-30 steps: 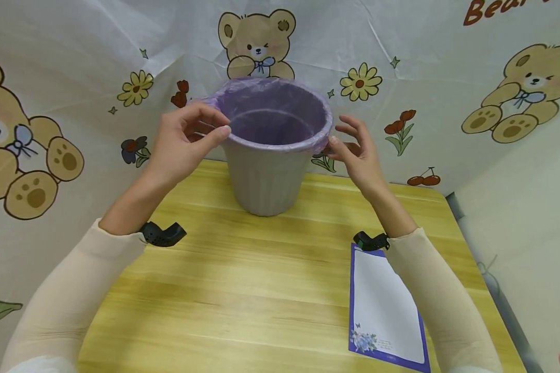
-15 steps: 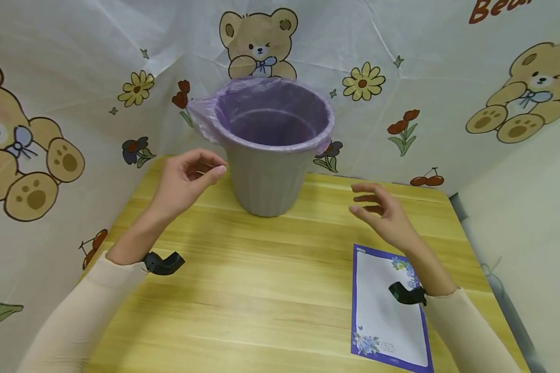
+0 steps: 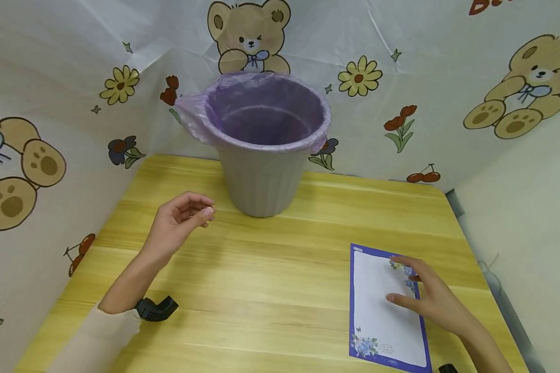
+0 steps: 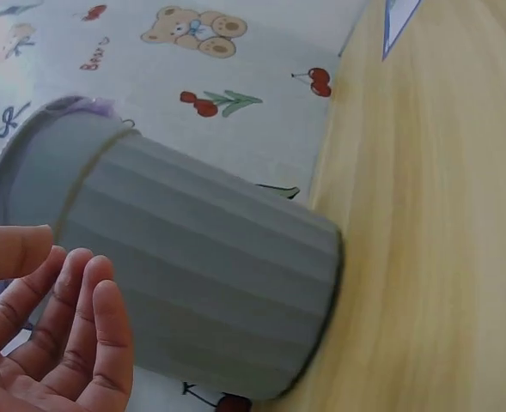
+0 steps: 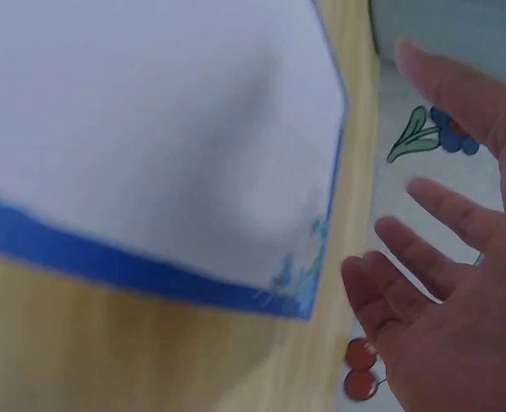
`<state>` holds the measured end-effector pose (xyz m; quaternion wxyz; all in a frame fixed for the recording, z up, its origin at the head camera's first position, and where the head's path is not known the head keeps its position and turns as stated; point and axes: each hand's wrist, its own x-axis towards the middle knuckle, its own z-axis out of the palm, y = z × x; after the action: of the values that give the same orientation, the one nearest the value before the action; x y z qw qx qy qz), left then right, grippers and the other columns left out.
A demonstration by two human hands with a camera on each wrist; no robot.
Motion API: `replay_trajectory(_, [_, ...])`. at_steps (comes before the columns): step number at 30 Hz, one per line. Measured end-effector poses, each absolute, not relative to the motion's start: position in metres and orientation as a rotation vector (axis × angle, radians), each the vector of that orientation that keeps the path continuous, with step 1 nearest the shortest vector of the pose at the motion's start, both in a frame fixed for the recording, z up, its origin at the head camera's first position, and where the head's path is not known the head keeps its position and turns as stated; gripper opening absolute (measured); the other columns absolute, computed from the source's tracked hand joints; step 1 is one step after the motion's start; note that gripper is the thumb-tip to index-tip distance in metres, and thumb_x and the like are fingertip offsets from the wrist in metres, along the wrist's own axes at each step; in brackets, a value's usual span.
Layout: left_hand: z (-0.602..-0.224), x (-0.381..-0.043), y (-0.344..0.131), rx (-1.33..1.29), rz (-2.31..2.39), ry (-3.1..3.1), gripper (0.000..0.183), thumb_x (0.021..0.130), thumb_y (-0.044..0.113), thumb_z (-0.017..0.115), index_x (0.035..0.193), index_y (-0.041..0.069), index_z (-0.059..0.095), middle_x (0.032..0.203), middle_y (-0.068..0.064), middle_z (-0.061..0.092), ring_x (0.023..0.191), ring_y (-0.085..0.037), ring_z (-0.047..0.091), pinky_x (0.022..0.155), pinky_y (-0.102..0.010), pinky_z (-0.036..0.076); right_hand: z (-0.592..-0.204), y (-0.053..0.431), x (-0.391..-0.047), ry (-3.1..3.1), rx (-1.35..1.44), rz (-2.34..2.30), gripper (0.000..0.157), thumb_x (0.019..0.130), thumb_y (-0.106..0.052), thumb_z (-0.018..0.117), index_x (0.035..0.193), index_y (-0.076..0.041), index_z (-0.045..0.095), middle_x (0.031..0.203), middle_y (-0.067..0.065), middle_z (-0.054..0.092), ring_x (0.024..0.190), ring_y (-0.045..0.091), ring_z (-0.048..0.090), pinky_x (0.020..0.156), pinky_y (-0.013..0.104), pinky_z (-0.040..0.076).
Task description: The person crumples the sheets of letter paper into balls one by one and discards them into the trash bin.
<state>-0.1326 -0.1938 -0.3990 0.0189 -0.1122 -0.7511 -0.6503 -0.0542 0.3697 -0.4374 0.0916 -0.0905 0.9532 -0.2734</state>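
Observation:
A grey ribbed trash can stands upright at the back of the table, lined with a purple plastic bag folded over its rim. The bag bunches out on the left side. In front of the can and to its left, my left hand hovers with loosely bent fingers, holding nothing. On the right lies a sheet of paper with a purple border and printed blue flowers. Above its right edge is my right hand, thumb and fingers spread apart, apparently not touching the sheet in the right wrist view.
The light wood table carries the can and the paper. Behind it hangs a white cloth printed with bears and flowers. A pale wall is on the right.
Both hands have let go of the bag's rim. The left hand has come down and toward me. The right hand has moved down and right, over the paper.

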Motion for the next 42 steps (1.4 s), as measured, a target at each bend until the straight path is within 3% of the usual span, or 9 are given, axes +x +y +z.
replay_trajectory(4, [-0.413,-0.123,-0.195,-0.313,-2.148,-2.315,0.029,0.108,0.013,0.067,0.128,-0.007,0.064,0.106,0.002,0.075,0.096,-0.017,0.075,0.084,-0.025,0.065,-0.448,0.381,-0.040,2.799,-0.216,-0.771,0.114,0.074,-0.043,0.100,0.165,-0.016,0.036,0.164,0.030,0.037,0.142,0.057,0.039,0.104,0.077,0.046])
replay_trajectory(6, [-0.420,-0.118,-0.194,-0.304,-2.182,-2.339,0.030,0.108,0.013,0.066,0.129,-0.008,0.063,0.107,0.003,0.075,0.097,-0.018,0.076,0.085,-0.027,0.065,-0.455,0.385,-0.034,2.791,-0.222,-0.726,0.120,0.070,-0.045,0.101,0.165,-0.015,0.034,0.166,0.032,0.034,0.142,0.060,0.031,0.102,0.085,0.038])
replay_trajectory(12, [-0.434,-0.111,-0.188,-0.350,-2.171,-2.428,0.025,0.109,0.017,0.065,0.128,0.000,0.067,0.109,0.000,0.075,0.103,-0.032,0.075,0.087,-0.033,0.066,-0.469,0.384,-0.029,2.849,-0.241,-0.587,0.125,0.063,-0.056,0.100,0.163,-0.014,0.037,0.163,0.030,0.035,0.138,0.063,0.031,0.097,0.078,0.029])
replay_trajectory(24, [-0.446,-0.111,-0.175,-0.418,-2.146,-2.510,0.028,0.110,0.018,0.065,0.129,-0.002,0.066,0.112,-0.010,0.075,0.103,-0.035,0.075,0.085,-0.030,0.065,-0.475,0.369,-0.033,2.903,-0.203,-0.657,0.136,0.054,-0.061,0.104,0.159,-0.006,0.036,0.157,0.038,0.035,0.137,0.060,0.030,0.103,0.076,0.024])
replay_trajectory(32, [-0.452,-0.110,-0.163,-0.441,-2.213,-2.560,0.030,0.109,0.019,0.067,0.130,-0.002,0.065,0.118,-0.023,0.070,0.106,-0.036,0.075,0.086,-0.036,0.065,-0.480,0.370,-0.034,2.931,-0.264,-0.766,0.113,0.059,-0.054,0.104,0.146,-0.004,0.050,0.144,0.027,0.052,0.130,0.051,0.040,0.103,0.070,0.025])
replay_trajectory(35, [-0.452,-0.108,-0.160,-0.444,-2.221,-2.580,0.032,0.109,0.020,0.067,0.131,-0.003,0.066,0.119,-0.021,0.071,0.107,-0.039,0.074,0.087,-0.037,0.065,-0.483,0.369,-0.033,2.969,-0.330,-0.815,0.084,0.067,-0.046,0.103,0.132,-0.011,0.063,0.129,0.012,0.067,0.119,0.033,0.049,0.099,0.055,0.030])
replay_trajectory(38, [-0.452,-0.106,-0.156,-0.477,-2.211,-2.597,0.030,0.109,0.021,0.066,0.130,-0.001,0.066,0.121,-0.022,0.071,0.107,-0.042,0.073,0.087,-0.037,0.065,-0.486,0.368,-0.032,3.019,-0.394,-0.895,0.047,0.077,-0.028,0.099,0.116,-0.018,0.075,0.110,-0.001,0.077,0.103,0.011,0.055,0.089,0.036,0.043])
replay_trajectory(40, [-0.452,-0.106,-0.153,-0.505,-2.202,-2.606,0.030,0.109,0.022,0.066,0.129,0.000,0.067,0.121,-0.022,0.071,0.107,-0.043,0.073,0.087,-0.036,0.065,-0.487,0.367,-0.033,3.045,-0.418,-0.938,0.034,0.080,-0.017,0.096,0.109,-0.021,0.080,0.099,-0.005,0.080,0.093,0.000,0.054,0.073,0.023,0.047])
replay_trajectory(42, [-0.451,-0.105,-0.150,-0.525,-2.199,-2.613,0.029,0.109,0.023,0.066,0.129,0.001,0.068,0.121,-0.022,0.072,0.107,-0.043,0.073,0.088,-0.036,0.065,-0.487,0.367,-0.034,3.060,-0.434,-0.957,0.029,0.080,-0.012,0.095,0.105,-0.021,0.082,0.094,-0.005,0.081,0.089,-0.005,0.056,0.063,0.020,0.051])
